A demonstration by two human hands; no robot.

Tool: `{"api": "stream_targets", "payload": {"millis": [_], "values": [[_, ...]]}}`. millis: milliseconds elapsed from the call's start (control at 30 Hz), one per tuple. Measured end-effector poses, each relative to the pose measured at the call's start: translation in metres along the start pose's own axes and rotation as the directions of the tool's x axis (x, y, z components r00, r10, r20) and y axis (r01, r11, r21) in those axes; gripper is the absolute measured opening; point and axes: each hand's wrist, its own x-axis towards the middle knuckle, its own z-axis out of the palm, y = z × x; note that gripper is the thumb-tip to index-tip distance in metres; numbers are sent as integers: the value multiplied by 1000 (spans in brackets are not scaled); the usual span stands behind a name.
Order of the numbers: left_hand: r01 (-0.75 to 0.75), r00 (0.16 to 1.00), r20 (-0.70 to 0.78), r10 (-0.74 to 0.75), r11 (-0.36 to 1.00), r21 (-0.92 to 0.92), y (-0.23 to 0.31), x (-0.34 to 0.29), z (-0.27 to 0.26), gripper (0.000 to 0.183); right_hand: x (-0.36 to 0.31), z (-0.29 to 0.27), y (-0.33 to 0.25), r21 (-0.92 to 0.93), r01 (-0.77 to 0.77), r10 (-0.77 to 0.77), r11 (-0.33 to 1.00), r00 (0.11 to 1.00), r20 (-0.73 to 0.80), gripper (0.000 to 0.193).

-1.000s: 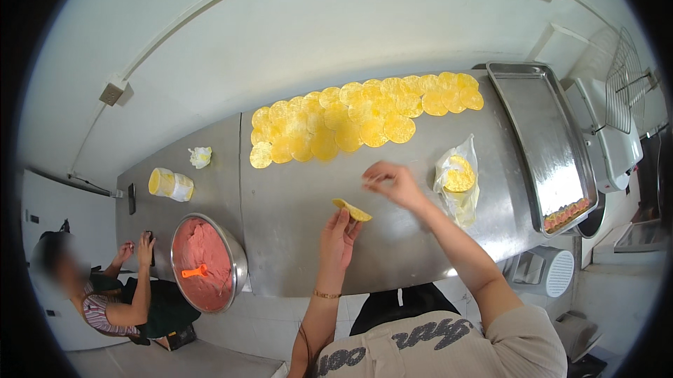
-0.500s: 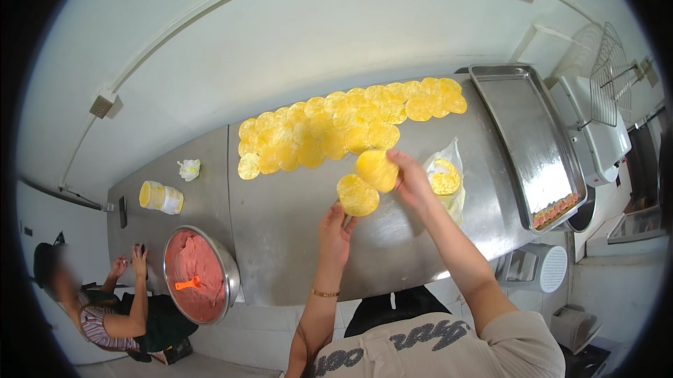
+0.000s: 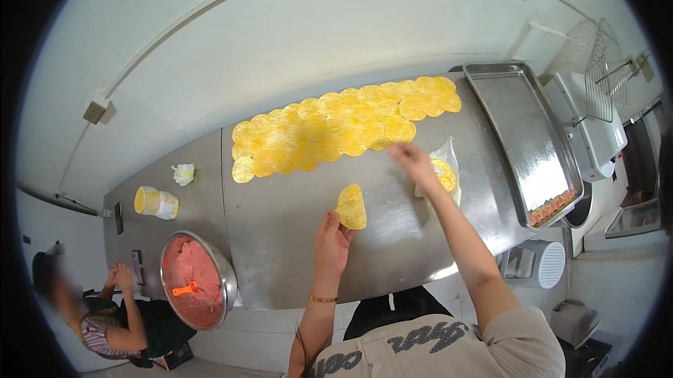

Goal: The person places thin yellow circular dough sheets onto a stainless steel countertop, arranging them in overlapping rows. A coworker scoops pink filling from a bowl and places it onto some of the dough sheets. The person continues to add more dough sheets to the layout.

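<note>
My left hand [image 3: 334, 243] pinches a yellow tortilla [image 3: 352, 207] by its lower edge, holding it tilted above the steel table. Whether more than one is in that grip, I cannot tell. Just below the front row of overlapping yellow tortillas [image 3: 308, 133], my right hand [image 3: 413, 164] is smeared by motion, and no tortilla shows in it. Under and beside the right wrist lies a clear plastic bag [image 3: 449, 156] with more yellow tortillas [image 3: 444, 175] on it.
On the left are a steel bowl [image 3: 231, 273] of pink paste with an orange scoop [image 3: 185, 288], a wrapped yellow stack [image 3: 155, 202], crumpled plastic [image 3: 183, 173] and two phones. A co-worker [image 3: 116, 322] sits there. A metal tray [image 3: 515, 126] holding rolled pieces [image 3: 552, 208] is at right.
The tortilla that was in my right hand now lies at the right end of the front row. My right hand has let go of it. The co-worker's hands have come together, off the phone.
</note>
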Motion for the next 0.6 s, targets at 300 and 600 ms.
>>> {"api": "stream_targets", "payload": {"millis": [300, 600], "values": [[34, 977, 203, -61, 991, 133, -19, 26, 53, 24, -29, -16, -65, 574, -213, 166, 791, 977, 133, 20], [-496, 861, 507, 45, 299, 815, -97, 49, 104, 23, 92, -94, -26, 452, -161, 242, 877, 962, -129, 30]]}}
